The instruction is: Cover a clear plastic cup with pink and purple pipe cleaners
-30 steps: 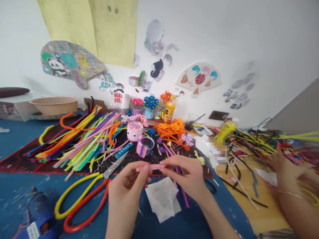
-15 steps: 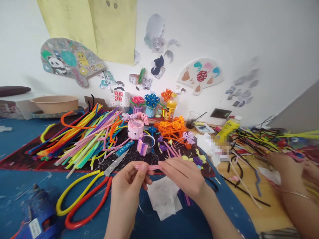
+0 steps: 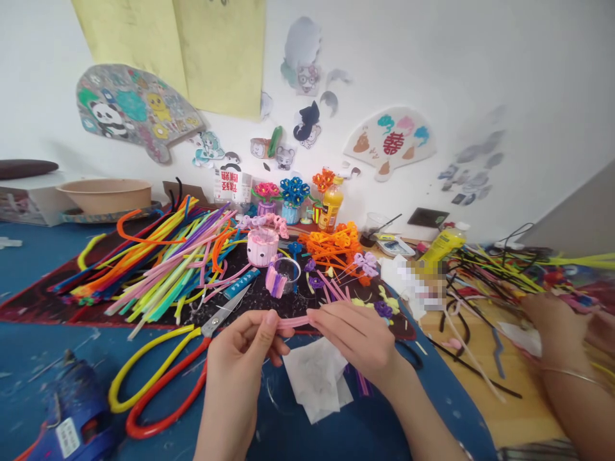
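Observation:
A short pink pipe cleaner (image 3: 294, 321) is held level between both my hands above the blue table. My left hand (image 3: 243, 355) pinches its left end with thumb and fingers closed. My right hand (image 3: 358, 339) pinches its right end, fingers pressed together. Just below lies a crumpled white tissue (image 3: 314, 379). Scissors with red and yellow handles (image 3: 163, 378) lie to the left of my left hand.
A heap of coloured pipe cleaners (image 3: 158, 262) covers the black mat. Behind stand a pink cup figure (image 3: 262, 246), orange flowers (image 3: 334, 246) and a yellow bottle (image 3: 330, 205). A blue glue gun (image 3: 72, 419) lies at bottom left. Another person's hands (image 3: 552, 320) work at the right.
My hands have stayed close together on the pink pipe cleaner, shifting only slightly. The view has tilted down a little.

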`<state>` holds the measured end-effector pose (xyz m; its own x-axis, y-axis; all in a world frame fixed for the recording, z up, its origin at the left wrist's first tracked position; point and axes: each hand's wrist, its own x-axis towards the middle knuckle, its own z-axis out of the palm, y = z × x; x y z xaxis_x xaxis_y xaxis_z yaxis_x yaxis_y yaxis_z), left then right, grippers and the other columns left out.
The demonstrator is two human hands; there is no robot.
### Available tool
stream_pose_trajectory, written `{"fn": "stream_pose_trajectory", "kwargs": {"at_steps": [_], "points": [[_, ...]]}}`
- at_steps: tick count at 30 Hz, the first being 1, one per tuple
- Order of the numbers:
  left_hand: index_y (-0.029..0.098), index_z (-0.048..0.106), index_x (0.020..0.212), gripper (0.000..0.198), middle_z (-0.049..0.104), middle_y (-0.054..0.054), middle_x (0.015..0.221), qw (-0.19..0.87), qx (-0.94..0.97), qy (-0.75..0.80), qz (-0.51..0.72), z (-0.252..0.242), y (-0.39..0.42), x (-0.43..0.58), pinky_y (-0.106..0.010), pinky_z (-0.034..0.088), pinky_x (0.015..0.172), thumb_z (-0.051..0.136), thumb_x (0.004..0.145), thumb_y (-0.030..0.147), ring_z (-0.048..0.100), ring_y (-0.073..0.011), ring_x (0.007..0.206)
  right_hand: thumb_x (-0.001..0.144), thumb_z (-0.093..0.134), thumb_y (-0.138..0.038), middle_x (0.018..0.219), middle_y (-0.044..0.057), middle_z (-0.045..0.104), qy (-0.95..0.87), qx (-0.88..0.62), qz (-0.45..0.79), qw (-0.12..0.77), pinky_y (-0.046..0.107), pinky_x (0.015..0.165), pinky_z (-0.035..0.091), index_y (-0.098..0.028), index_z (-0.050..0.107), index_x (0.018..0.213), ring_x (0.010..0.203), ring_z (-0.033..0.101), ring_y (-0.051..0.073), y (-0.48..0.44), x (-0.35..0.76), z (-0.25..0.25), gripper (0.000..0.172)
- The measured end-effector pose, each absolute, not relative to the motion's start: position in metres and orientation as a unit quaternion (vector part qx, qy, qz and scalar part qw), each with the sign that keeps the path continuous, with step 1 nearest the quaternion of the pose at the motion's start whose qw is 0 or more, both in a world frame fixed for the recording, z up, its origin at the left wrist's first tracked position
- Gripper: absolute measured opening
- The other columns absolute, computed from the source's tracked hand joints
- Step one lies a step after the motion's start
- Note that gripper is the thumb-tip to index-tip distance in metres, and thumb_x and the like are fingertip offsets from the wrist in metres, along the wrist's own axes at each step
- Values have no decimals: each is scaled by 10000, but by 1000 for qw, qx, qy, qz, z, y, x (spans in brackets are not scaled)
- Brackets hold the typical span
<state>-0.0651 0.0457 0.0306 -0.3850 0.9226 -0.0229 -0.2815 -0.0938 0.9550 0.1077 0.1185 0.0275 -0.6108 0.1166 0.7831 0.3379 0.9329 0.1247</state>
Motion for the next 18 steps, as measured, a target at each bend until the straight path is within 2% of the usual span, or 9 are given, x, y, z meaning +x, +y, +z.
{"fn": "stream_pose_trajectory", "kwargs": {"at_steps": [2, 5, 8, 11, 14, 16, 18], "points": [[153, 682, 700, 266, 630, -8, 547, 437, 329, 510, 664, 30, 44, -65, -184, 436, 454, 722, 747, 412, 567, -116, 500, 912, 585, -39, 904, 104, 754, -889, -138, -117, 421, 306, 775, 594, -90, 657, 1072, 843, 718, 186, 118, 107, 27, 182], [186, 703, 866, 300, 668, -15, 607, 355, 354, 578, 644, 29, 38, -67, -239, 494, 524, 676, 772, 469, 616, -161, 554, 934, 578, -95, 877, 80, 755, -884, -164, -101, 426, 292, 761, 586, -126, 666, 1038, 803, 719, 171, 119, 105, 27, 140], [221, 696, 1019, 374, 746, -77, 871, 155, 428, 700, 550, 29, 28, -77, -348, 535, 670, 575, 824, 515, 691, -254, 742, 949, 570, -125, 874, 75, 753, -884, -185, -86, 421, 275, 739, 566, -128, 663, 1009, 789, 714, 161, 119, 103, 28, 111], [131, 684, 1083, 505, 712, -194, 1056, -89, 509, 768, 378, 30, 16, -92, -496, 485, 827, 370, 907, 486, 647, -387, 967, 951, 573, -130, 859, 74, 749, -887, -194, -84, 410, 266, 699, 541, -121, 660, 980, 776, 710, 161, 120, 101, 28, 93], [41, 677, 1055, 589, 697, -258, 1019, -171, 554, 774, 254, 26, 4, -105, -527, 455, 773, 274, 930, 451, 619, -437, 937, 962, 561, -151, 847, 69, 747, -890, -201, -82, 401, 258, 685, 529, -129, 663, 962, 758, 707, 153, 120, 99, 27, 104], [63, 683, 1043, 534, 712, -236, 991, -187, 571, 764, 236, 21, -3, -108, -482, 441, 688, 324, 927, 441, 632, -422, 878, 972, 548, -169, 836, 62, 748, -892, -205, -80, 395, 253, 692, 527, -140, 666, 946, 742, 704, 144, 120, 99, 27, 124], [134, 684, 1078, 433, 735, -179, 1002, -196, 591, 735, 268, 12, -12, -106, -435, 421, 665, 426, 907, 435, 648, -381, 854, 975, 547, -181, 815, 53, 747, -893, -209, -81, 389, 251, 687, 523, -147, 667, 925, 721, 701, 139, 121, 98, 26, 134]]}}
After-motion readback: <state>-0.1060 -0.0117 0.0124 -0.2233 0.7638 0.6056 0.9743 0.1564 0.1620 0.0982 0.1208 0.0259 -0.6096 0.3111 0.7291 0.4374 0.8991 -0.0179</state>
